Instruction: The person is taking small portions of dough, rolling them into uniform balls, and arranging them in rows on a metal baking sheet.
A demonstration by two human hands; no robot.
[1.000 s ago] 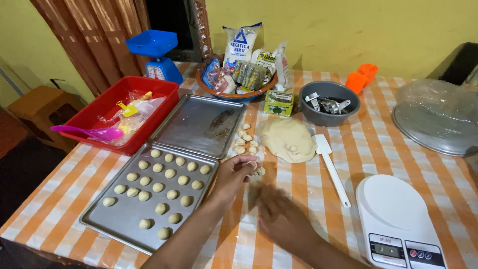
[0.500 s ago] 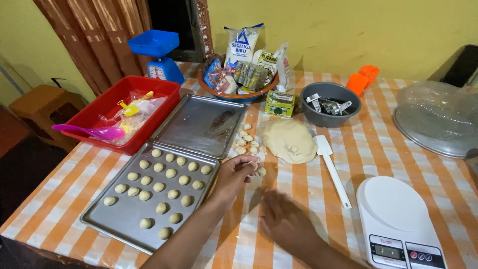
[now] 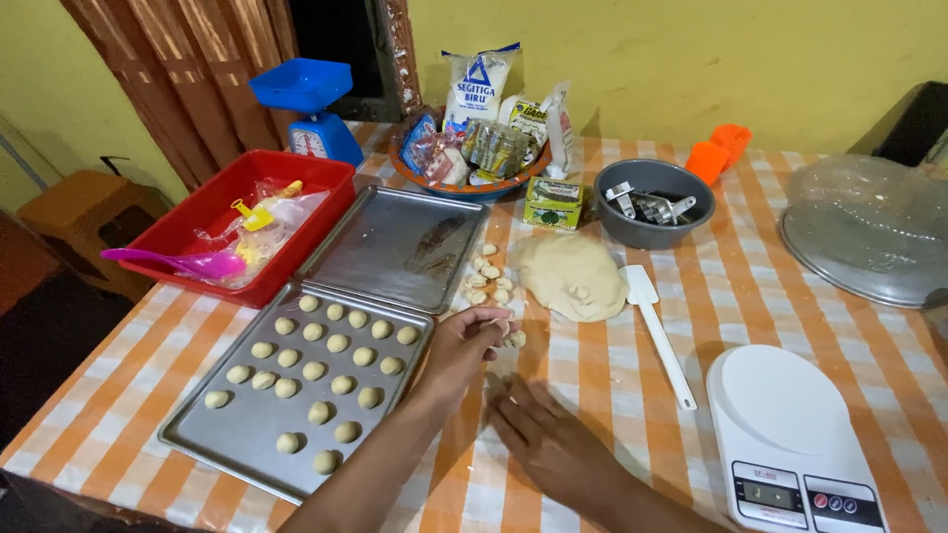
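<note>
My left hand [image 3: 464, 345] hovers just right of the near baking tray [image 3: 232, 434], fingertips pinched on a small piece of dough [image 3: 502, 326]. My right hand [image 3: 548, 444] lies flat, palm down, on the orange checked tablecloth, fingers apart; whether dough lies under it is hidden. Several small dough balls [image 3: 326, 370] sit in rows on the near tray. A cluster of small dough pieces [image 3: 489, 281] lies on the cloth beside a large lump of dough [image 3: 573, 276].
A second bare metal tray [image 3: 405, 247] lies behind the first. White spatula [image 3: 660, 336], white kitchen scale [image 3: 790, 439], grey bowl of cutters [image 3: 652, 202], red bin [image 3: 232, 232], blue scale [image 3: 316, 109], basket of packets [image 3: 484, 148], clear dome lid [image 3: 869, 232], orange cups [image 3: 719, 150].
My right hand has slid toward me along the cloth. My left hand has stayed by the tray's edge, closing its fingers on the small dough piece.
</note>
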